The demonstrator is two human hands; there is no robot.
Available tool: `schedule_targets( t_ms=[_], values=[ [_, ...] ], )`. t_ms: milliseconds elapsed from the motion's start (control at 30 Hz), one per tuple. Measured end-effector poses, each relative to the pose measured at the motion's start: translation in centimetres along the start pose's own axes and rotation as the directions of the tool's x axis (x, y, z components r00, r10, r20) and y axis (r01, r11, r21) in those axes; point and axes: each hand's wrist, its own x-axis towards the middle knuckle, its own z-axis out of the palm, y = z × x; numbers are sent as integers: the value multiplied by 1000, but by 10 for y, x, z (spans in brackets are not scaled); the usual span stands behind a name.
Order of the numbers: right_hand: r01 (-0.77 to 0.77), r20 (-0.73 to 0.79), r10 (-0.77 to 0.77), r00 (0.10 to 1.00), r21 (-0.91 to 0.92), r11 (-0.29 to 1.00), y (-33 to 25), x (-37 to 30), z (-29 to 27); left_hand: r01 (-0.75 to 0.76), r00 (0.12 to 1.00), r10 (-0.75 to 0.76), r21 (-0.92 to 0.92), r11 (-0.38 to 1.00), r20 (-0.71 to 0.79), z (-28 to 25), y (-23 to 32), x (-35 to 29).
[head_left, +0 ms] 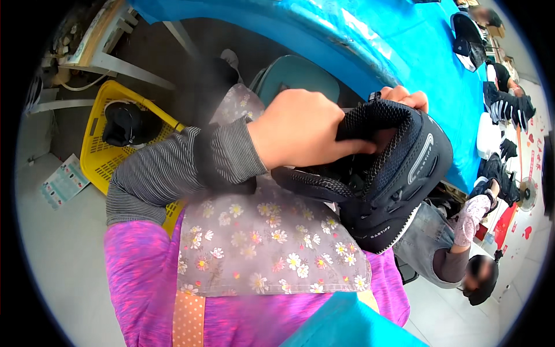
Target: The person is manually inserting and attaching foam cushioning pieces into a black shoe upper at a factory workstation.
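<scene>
A black shoe upper (399, 182) with a padded mesh collar and white stitching along its lower edge is held up in front of my chest, right of centre, its opening facing me. My left hand (303, 127) reaches in from the left, curled at the opening. Its thumb goes into the shoe upper, while its other fingers are mostly hidden. Behind the collar, at the far side, the bent fingers of my right hand (407, 98) grip the shoe upper by its back. The rest of that hand is hidden by the shoe upper.
A blue-covered table (324, 34) spans the far side, with a black shoe (468, 43) on it. At left stands a yellow basket (95, 139) holding a black shoe piece (124, 124). A teal stool (298, 81) is under the table edge. A co-worker (445, 251) sits at right.
</scene>
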Motion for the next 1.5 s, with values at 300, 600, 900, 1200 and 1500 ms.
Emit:
schedule_targets(
  t_ms=[300,600,900,1200,1500],
  values=[
    [14,38,-14,999,3,1000,11,-9,-9,-322,946,320,30,946,41,10,-6,-1],
    [-137,-292,124,948,-24,990,27,-27,19,-142,990,139,-131,981,-38,7,-22,-7],
    [-297,-370,248,895,-82,951,-2,-8,37,28,997,-18,-125,992,81,1,-4,-5],
    [-406,-287,399,871,39,913,31,-18,41,-381,923,379,-26,924,-67,34,-43,-24],
    [-361,-280,261,924,-413,836,48,-26,20,-380,887,435,-293,878,155,16,-30,-19]
  ],
)
